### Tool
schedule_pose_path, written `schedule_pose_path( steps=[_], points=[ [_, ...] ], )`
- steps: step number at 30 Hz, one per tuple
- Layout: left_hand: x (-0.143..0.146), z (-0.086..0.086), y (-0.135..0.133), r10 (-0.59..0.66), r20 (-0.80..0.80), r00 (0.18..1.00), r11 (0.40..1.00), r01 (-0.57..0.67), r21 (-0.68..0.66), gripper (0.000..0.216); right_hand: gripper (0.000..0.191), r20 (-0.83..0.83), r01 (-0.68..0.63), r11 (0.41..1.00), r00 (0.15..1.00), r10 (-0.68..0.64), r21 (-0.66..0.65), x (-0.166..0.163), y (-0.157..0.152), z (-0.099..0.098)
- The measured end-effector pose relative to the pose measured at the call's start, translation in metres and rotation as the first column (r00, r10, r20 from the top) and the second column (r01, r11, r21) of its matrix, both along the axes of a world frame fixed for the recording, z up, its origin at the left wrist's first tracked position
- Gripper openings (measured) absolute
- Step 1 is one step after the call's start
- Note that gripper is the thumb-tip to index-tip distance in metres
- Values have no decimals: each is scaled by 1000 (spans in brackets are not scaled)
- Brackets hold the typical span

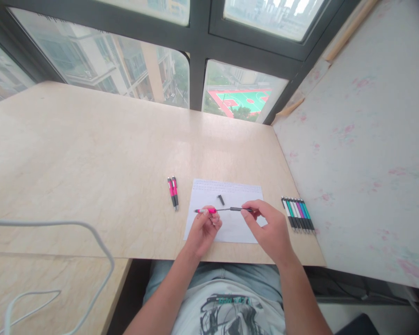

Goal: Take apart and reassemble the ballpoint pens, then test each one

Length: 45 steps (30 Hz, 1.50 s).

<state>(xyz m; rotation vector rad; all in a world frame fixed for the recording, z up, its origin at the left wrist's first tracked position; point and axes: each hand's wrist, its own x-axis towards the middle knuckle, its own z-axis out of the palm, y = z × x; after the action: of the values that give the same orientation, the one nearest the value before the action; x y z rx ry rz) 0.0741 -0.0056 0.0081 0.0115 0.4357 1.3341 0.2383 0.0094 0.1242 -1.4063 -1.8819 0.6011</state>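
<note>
My left hand [203, 233] pinches the pink upper barrel [211, 211] of a ballpoint pen between thumb and fingers. My right hand [271, 229] grips the black lower barrel [235, 209] by its right end. A thin dark refill [222, 209] spans the gap between the two parts, so the pen is apart, lying level just above a white sheet of paper [226, 235]. Beyond the pen, a small black piece [221, 200] rests on the sheet; its exact kind is unclear. Faint lines of writing run along the sheet's far edge.
Two pink-and-black pens [173, 193] lie side by side left of the paper. Several pens in green, white, purple and blue [298, 214] form a row near the floral wall [370, 153]. A grey cable [91, 226] loops at the lower left. Windows border the desk's far side.
</note>
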Motion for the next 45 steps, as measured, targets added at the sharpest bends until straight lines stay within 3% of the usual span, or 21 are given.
schedule_pose_path(
  steps=[9,16,18,21,24,26,32,36,38,40,43,45],
  points=[
    [0,-1,1,-8,-16,1000,1000,7,-21,17,12,-15,-11,999,1000,10,-41,1,-4,-5],
    [-2,-2,2,14,31,999,1000,-13,-28,15,12,-98,98,994,990,-101,-37,18,-3,-3],
    [-2,-2,2,15,40,999,999,-14,-32,15,14,-170,158,984,971,-171,-87,25,3,-16],
    [-1,-2,2,11,30,999,999,-10,-32,17,23,-244,229,948,928,-281,-222,30,16,-54],
    [0,-2,2,8,2,1000,1000,-8,-26,18,24,-193,248,921,930,-313,-300,23,29,-96],
    [1,-2,2,2,-13,1000,1000,-2,-18,17,23,-125,262,930,945,-301,-258,13,33,-114],
    [2,-3,2,9,-58,998,1000,-8,4,15,20,139,301,953,945,-296,-20,-21,39,-120],
    [2,-4,3,12,-68,998,1000,-11,8,15,28,228,289,955,936,-269,-61,-24,38,-118],
    [2,-4,3,7,-78,997,1000,-7,4,16,34,139,272,952,958,-253,-140,-18,33,-118],
    [3,-4,3,-1,-100,995,1000,1,-1,15,41,-56,225,939,967,-247,-259,-9,26,-116],
    [4,-4,3,-15,-142,990,1000,14,-4,14,50,-406,37,909,887,-221,-415,4,14,-108],
    [5,-5,3,-27,-168,985,1000,28,-1,15,48,-521,-73,898,834,-184,-434,10,8,-98]
  ],
)
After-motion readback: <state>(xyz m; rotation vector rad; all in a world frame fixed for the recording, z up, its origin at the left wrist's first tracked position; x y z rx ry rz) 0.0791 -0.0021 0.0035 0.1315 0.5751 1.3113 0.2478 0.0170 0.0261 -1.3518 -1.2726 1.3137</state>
